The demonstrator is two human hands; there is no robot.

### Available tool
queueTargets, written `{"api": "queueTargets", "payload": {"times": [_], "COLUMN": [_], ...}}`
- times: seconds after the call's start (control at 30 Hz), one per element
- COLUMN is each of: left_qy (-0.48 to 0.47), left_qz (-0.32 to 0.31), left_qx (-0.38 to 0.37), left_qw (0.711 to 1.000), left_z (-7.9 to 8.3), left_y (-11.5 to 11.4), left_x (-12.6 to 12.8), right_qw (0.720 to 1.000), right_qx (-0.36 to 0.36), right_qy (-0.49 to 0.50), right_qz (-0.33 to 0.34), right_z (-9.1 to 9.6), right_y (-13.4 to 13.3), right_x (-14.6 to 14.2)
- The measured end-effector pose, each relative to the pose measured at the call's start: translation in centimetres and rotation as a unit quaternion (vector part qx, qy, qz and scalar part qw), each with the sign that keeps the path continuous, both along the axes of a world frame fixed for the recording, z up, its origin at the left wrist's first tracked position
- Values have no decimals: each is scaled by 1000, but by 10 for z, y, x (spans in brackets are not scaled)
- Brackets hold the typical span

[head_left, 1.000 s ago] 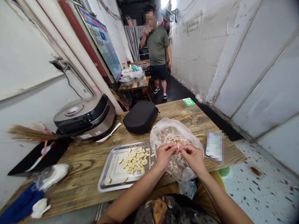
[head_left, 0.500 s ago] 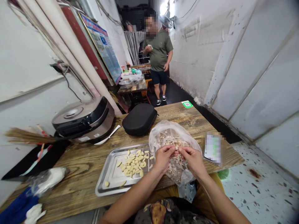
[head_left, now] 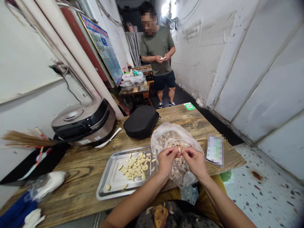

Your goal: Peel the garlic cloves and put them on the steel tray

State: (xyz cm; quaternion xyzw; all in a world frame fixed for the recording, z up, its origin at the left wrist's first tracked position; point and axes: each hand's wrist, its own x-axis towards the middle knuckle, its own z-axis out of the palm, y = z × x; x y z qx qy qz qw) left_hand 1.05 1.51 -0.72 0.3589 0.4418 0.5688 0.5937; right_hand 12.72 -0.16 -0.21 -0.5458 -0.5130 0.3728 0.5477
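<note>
My left hand and my right hand meet over an open plastic bag, fingertips pinched on a small pale garlic clove. Both hands are closed, and the fingers partly cover the clove. Inside the bag lies a heap of papery garlic skins. To the left of my hands, a metal tray carries many peeled garlic cloves, mostly bunched toward its middle and right, with a couple near its front edge.
Behind the tray sit a black zip case, a rice cooker and a white plastic spoon. A phone lies right of the bag. A person stands beyond the wooden table, holding something small and white.
My hands stay over the bag, still pinching the clove, with only slight finger movement. The person behind the table has brought both hands together in front and looks down.
</note>
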Motion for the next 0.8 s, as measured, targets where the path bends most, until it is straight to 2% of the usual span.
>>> {"api": "queueTargets", "payload": {"times": [0.13, 0.3, 0.43, 0.5, 0.63, 0.7, 0.8], "left_qy": [-89, -186, -220, -220, -190, -150, -29], "left_qz": [-35, -73, -93, -93, -95, -97, -102], "left_qx": [-34, -140, -204, -214, -195, -157, -55], "left_qw": [995, 970, 949, 947, 958, 971, 993], "left_z": [5, 9, 10, 11, 13, 13, 13], "left_y": [1, 5, 7, 8, 8, 6, 2], "left_x": [-2, -13, -17, -17, -17, -17, -14], "right_qw": [1000, 989, 971, 966, 974, 980, 987], "right_qx": [5, -18, 68, 87, 85, 95, 87], "right_qy": [-21, -147, -225, -239, -212, -173, -93], "right_qz": [-6, 14, 45, 49, 8, 35, 98], "right_z": [-8, -28, -35, -33, -20, -12, -8], "right_y": [6, 8, 4, 3, 2, 2, 2], "right_x": [2, 9, 12, 12, 11, 9, 2]}}
